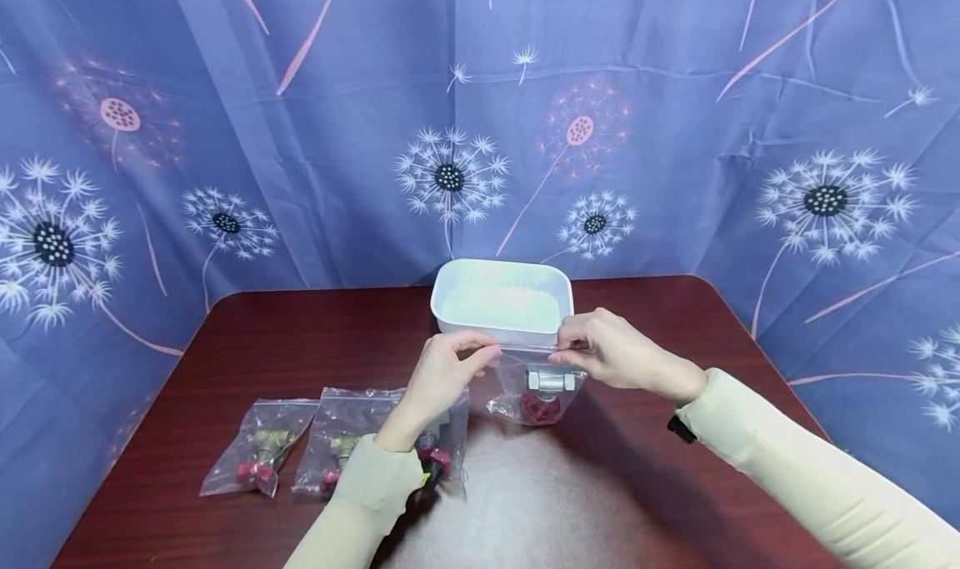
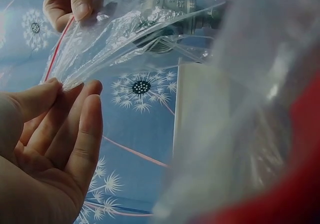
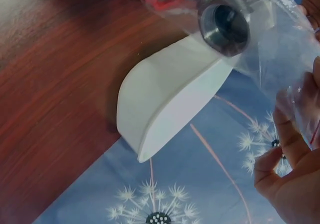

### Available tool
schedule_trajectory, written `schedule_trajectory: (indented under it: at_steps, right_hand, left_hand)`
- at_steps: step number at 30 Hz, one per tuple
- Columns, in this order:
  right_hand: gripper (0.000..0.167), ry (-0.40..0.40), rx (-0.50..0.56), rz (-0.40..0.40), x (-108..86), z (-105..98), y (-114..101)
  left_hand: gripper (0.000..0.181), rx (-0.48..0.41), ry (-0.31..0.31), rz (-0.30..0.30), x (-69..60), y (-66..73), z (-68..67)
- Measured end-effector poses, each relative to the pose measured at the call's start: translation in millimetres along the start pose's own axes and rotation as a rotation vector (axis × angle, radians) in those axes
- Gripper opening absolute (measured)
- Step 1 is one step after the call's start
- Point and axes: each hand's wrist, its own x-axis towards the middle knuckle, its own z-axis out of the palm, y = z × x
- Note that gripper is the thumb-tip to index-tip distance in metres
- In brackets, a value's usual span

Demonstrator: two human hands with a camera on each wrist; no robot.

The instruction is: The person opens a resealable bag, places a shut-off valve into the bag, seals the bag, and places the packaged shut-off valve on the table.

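Both hands hold up a clear zip bag (image 1: 510, 381) by its top edge, above the table. Inside it is a valve (image 1: 551, 381) with a silver metal body and a red handwheel (image 1: 542, 408) hanging below. My left hand (image 1: 444, 375) pinches the bag's left top corner between thumb and fingers. At the right top corner, my right hand (image 1: 618, 352) pinches the same edge. A red line (image 2: 59, 49) runs along the bag's edge between the two hands in the left wrist view. The right wrist view shows the valve's open threaded end (image 3: 227, 29) through the plastic.
Behind the hands stands a white rectangular tub (image 1: 442, 312) at the table's back edge. On the left of the brown table (image 1: 247, 344) lie more bagged valves, one in a bag (image 1: 232, 461) at far left, others partly hidden by my left arm. A patterned blue curtain (image 1: 337, 177) surrounds the table.
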Motion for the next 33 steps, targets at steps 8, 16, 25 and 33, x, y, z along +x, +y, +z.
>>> schedule_trajectory:
  at_steps: [8,16,25,33]
  right_hand:
    - [0.025,-0.018,-0.047,0.001,0.9,-3,-2]
    - [0.032,-0.018,-0.044,0.050,-1.8,-6,0]
    - [0.039,0.012,-0.108,-0.040,0.2,-6,1]
    - [0.048,-0.019,-0.167,0.020,-4.1,-11,5]
  left_hand:
    - [0.013,-0.002,0.006,0.000,-0.5,0.5,-1.9]
    - [0.013,0.011,0.013,-0.011,0.1,0.0,-2.9]
    - [0.012,0.007,0.017,-0.005,0.4,-0.7,-3.2]
    - [0.010,-0.008,0.017,-0.001,0.8,-1.2,-4.2]
